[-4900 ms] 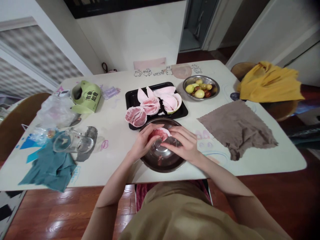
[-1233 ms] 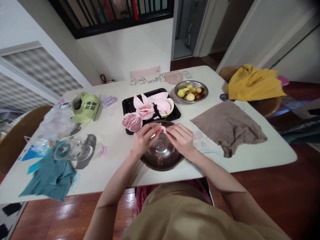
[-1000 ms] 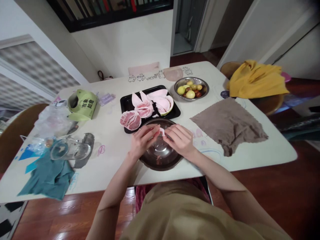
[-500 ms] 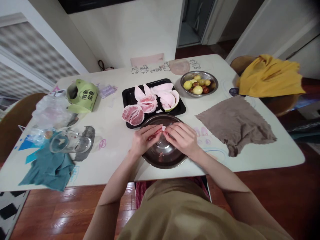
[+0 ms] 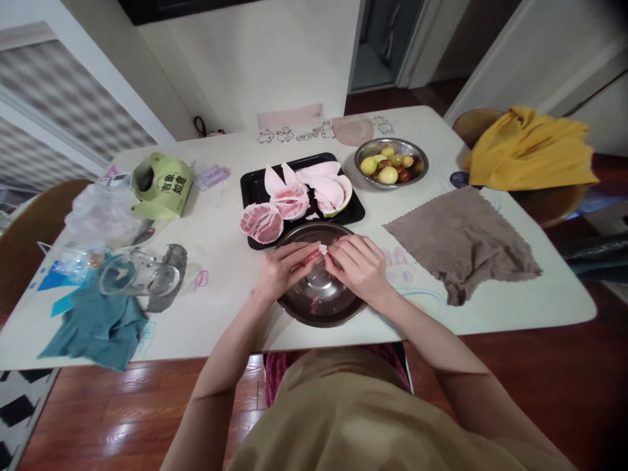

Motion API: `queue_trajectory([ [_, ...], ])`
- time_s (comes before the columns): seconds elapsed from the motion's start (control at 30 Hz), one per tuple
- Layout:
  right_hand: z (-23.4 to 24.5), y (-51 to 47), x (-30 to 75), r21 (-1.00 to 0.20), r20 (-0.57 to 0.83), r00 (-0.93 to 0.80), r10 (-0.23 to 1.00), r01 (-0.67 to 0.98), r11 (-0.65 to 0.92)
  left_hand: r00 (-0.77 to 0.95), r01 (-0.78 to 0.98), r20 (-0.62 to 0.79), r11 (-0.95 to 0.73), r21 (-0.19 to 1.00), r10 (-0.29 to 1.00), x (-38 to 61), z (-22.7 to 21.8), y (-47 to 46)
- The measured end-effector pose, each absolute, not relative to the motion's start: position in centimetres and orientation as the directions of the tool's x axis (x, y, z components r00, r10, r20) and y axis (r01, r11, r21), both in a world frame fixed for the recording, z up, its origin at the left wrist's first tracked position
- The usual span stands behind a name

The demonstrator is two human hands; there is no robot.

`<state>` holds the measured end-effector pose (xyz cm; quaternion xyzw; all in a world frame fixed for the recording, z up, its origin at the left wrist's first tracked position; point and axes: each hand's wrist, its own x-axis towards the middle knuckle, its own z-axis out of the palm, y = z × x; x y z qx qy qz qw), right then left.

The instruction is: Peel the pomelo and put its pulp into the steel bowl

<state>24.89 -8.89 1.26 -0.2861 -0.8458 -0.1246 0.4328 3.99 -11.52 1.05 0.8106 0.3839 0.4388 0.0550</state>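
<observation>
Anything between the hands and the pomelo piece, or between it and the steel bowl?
Nothing visible: left hand grips the pomelo piece, right hand is at its pale end, and the steel bowl sits below.

Saw smooth, shiny metal on the big bowl (image 5: 338, 309) mid-frame, and the same on the fruit bowl (image 5: 418, 167) at upper right of centre. Couldn't tell metal from plastic on the black tray (image 5: 252, 190) above centre, but noticed a dull sheen. Spotted matt, wrinkly cloth three times: the grey-brown cloth (image 5: 464, 242) at right, the teal cloth (image 5: 95, 327) at lower left, the yellow cloth (image 5: 532, 154) at upper right. Got thin, crinkly plastic with the bag (image 5: 103, 216) at left. Caught glossy reddish wood-look planks on the floor (image 5: 122, 405) at lower left, plus a smooth white tabletop (image 5: 220, 311) with a soft shine.
</observation>
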Motion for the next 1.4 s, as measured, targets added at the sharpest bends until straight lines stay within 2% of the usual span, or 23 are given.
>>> queue_trajectory([
  [0.23, 1.5, -9.0, 25.0, -0.061, 0.798, -0.452, 0.399, 0.598, 0.799, 0.306, 0.577, 0.670, -0.692, 0.434, 0.676, 4.0, 0.9, -11.5],
  [0.33, 1.4, -9.0, 25.1, -0.025, 0.842, -0.423, 0.336, 0.591, 0.807, 0.313, 0.601, 0.675, -0.690, 0.403, 0.668, 3.9, 0.8, -11.5],
  [0.4, 1.2, -9.0, 25.3, 0.041, 0.857, -0.446, 0.258, 0.557, 0.829, 0.323, 0.612, 0.676, -0.691, 0.384, 0.662, 3.9, 0.8, -11.5],
  [0.5, 1.2, -8.9, 25.5, 0.124, 0.840, -0.508, 0.192, 0.523, 0.843, 0.338, 0.631, 0.697, -0.702, 0.331, 0.632, 4.0, 0.9, -11.6],
  [0.7, 1.2, -9.0, 25.8, 0.137, 0.849, -0.499, 0.174, 0.525, 0.840, 0.358, 0.676, 0.758, -0.711, 0.193, 0.546, 4.1, 1.2, -11.9],
  [0.83, 1.3, -9.4, 25.9, 0.176, 0.867, -0.478, 0.141, 0.558, 0.811, 0.359, 0.683, 0.787, -0.716, 0.144, 0.502, 4.0, 1.1, -11.9],
  [1.07, 1.7, -10.0, 25.9, 0.173, 0.885, -0.444, 0.141, 0.594, 0.786, 0.364, 0.641, 0.803, -0.753, 0.152, 0.472, 4.1, 1.0, -11.9],
  [1.2, 1.8, -10.2, 26.1, 0.221, 0.905, -0.419, 0.071, 0.607, 0.763, 0.366, 0.621, 0.811, -0.769, 0.152, 0.457, 4.1, 1.2, -12.1],
  [1.4, 2.0, -10.6, 27.0, 0.219, 0.894, -0.432, 0.114, 0.647, 0.730, 0.301, 0.596, 0.816, -0.765, 0.243, 0.494, 3.9, 1.6, -12.2],
])
